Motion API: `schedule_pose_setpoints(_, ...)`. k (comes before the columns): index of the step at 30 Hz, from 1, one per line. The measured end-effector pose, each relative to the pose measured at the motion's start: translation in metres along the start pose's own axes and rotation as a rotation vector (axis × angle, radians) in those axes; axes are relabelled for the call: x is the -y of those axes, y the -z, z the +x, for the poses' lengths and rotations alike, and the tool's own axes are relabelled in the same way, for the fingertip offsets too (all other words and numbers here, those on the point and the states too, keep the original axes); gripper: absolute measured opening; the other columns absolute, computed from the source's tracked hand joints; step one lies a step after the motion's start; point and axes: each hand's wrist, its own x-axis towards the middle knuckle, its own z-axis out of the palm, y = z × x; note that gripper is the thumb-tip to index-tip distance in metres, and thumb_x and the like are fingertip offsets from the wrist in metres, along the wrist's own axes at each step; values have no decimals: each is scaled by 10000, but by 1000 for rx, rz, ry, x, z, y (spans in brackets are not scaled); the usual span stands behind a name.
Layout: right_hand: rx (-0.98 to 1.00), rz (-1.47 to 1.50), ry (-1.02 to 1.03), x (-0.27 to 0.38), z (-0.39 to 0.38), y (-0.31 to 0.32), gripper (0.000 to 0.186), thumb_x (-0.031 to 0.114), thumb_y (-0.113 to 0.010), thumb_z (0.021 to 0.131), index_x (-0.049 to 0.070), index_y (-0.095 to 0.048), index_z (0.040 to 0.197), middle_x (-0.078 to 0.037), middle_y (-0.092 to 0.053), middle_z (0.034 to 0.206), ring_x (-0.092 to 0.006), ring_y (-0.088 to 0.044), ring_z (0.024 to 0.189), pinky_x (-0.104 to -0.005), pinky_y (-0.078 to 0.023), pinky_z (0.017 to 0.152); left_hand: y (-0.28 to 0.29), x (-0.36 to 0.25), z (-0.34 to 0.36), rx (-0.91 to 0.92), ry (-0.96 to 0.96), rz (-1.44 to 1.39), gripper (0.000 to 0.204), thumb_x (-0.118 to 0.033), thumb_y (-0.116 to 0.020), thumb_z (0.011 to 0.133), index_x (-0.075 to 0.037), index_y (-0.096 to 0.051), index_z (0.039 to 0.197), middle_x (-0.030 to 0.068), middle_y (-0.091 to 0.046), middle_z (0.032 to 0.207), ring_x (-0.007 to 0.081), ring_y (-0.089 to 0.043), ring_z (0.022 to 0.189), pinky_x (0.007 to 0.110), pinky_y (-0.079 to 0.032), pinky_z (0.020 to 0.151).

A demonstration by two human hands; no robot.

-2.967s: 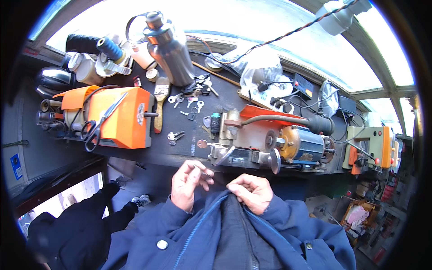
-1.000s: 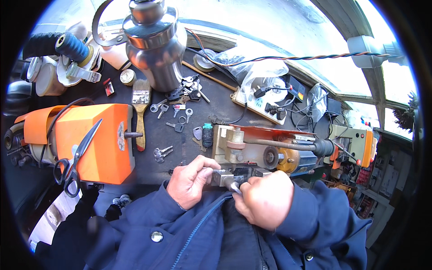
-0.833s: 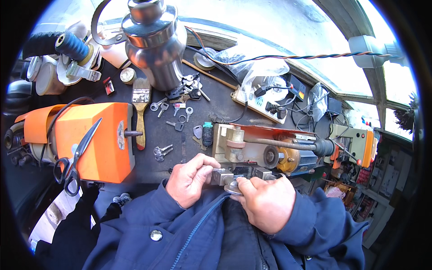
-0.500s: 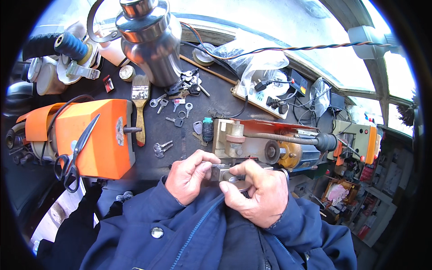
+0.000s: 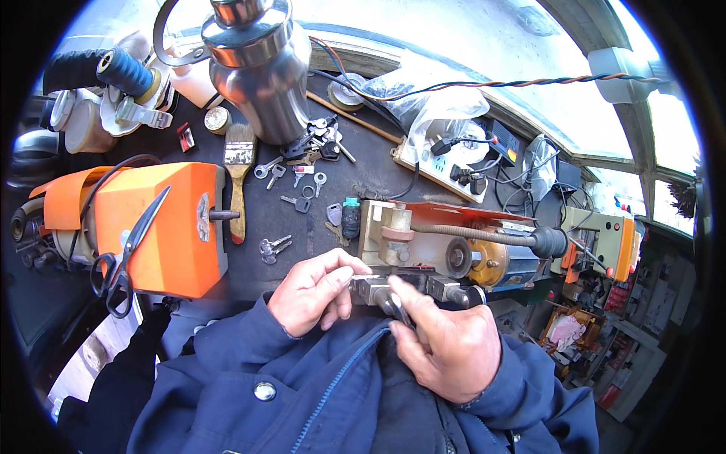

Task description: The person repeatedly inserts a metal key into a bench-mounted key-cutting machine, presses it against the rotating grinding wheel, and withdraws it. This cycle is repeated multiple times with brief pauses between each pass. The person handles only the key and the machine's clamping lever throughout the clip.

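Before me stands a key cutting machine (image 5: 376,234) with a cutting wheel (image 5: 457,257) and a yellow-and-blue motor (image 5: 499,261). My left hand (image 5: 311,293) pinches a key between thumb and forefinger; only a thin silvery strip of it shows at the left clamp (image 5: 369,290). At the front of that clamp, the thumb and forefinger of my right hand (image 5: 451,344) close round its metal turning handle (image 5: 401,309). A second clamp (image 5: 445,288) sits just to the right, free of my hands.
Loose keys (image 5: 302,204) and a green-capped bottle (image 5: 350,218) lie beyond my left hand. A steel flask (image 5: 261,83), a brush (image 5: 239,163), and scissors (image 5: 128,250) on an orange machine (image 5: 159,227) stand left. A power strip (image 5: 442,170) with cables lies behind.
My right hand has shifted a little right and down, and the handle between its fingers has turned. More of both clamps shows now. The left hand keeps its pinch beside the left clamp.
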Motion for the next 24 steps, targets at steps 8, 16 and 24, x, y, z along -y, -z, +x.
schedule_pose_setpoints(8,146,-98,73,-5,4,15,409,12,-739,788,14,-664,1190,-102,-613,685,-242,-613,546,-340,-496,521,-7,-2,-1,-59,-177,295,252,-112,-640,957,-38,-576,1189,-8,-621,813,25,-529,670,197,-441,610)
schedule_pose_setpoints(16,46,-110,9,-7,13,15,363,413,-755,829,62,-664,814,-85,-585,636,-272,-603,503,-388,-446,459,0,-7,0,-21,-180,428,242,-85,-648,943,-30,-590,1171,-14,-629,825,20,-542,690,202,-452,627)
schedule_pose_setpoints(24,235,902,-560,-16,7,-10,442,309,-519,990,-45,-686,785,-110,-648,638,-189,-533,430,-329,-419,436,1,-5,2,-15,-182,406,246,-71,-651,926,-33,-593,1162,5,-648,848,40,-580,729,225,-477,668)
